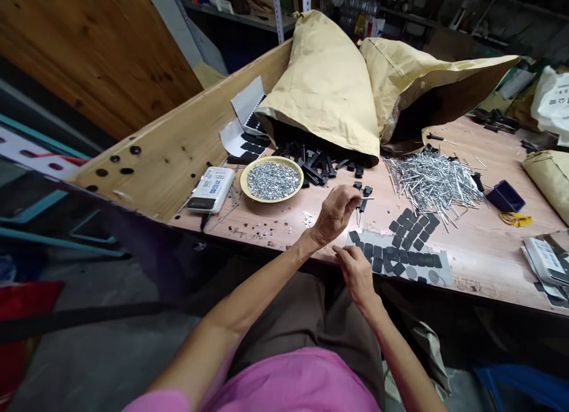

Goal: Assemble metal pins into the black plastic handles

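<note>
My left hand (336,213) is raised over the table's front part, its fingers pinched together. A thin metal pin (368,198) sticks out of them to the right. Just behind that hand lie black plastic parts with pins (365,200). Lower and closer to me is my right hand (358,274), at the table's front edge, with thumb and fingers drawn together; whatever lies between them is too small or hidden. Beside it, black rounded pads (402,256) lie in rows on a grey sheet (446,275). A heap of metal pins (438,179) lies beyond the pads.
A yellow bowl (245,189) of small metal pieces stands left, beside a white scale-like device (212,189). Two large paper sacks (326,86) lie at the back, black parts spilling out. A dark blue box (505,196) sits right. A wooden board (178,130) borders the left side.
</note>
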`<state>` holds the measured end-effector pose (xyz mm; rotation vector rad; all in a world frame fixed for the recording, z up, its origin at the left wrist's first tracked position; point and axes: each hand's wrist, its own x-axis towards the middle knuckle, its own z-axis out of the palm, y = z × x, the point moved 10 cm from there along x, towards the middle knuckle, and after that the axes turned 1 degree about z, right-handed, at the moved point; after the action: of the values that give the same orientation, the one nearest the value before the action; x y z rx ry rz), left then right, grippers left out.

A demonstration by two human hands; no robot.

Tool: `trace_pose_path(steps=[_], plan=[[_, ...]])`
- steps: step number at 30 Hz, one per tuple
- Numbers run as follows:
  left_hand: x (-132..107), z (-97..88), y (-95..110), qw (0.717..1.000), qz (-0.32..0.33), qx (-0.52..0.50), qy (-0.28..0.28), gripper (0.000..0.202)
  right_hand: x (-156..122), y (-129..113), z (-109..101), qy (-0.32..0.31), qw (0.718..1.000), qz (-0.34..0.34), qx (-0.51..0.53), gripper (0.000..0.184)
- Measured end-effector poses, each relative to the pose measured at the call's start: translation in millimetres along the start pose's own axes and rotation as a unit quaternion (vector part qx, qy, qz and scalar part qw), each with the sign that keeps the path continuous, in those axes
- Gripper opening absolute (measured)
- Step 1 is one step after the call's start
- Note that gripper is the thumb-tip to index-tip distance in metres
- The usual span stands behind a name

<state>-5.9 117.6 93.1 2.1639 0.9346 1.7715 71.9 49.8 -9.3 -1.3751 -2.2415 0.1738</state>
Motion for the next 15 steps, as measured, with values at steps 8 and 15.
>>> trace_pose_path(steps=[8,15], plan=[[-89,-43.9,-39,0.876,-0.442,-0.191,0.015,0.021,28,-2,51,-0.131,0.983,-0.012,-0.126,0.016],[-188,-8.3,-42,0.688,-0.656,-0.306,-0.053,0.042,29,35,20,0.006,0.962,0.163,0.219,0.003]])
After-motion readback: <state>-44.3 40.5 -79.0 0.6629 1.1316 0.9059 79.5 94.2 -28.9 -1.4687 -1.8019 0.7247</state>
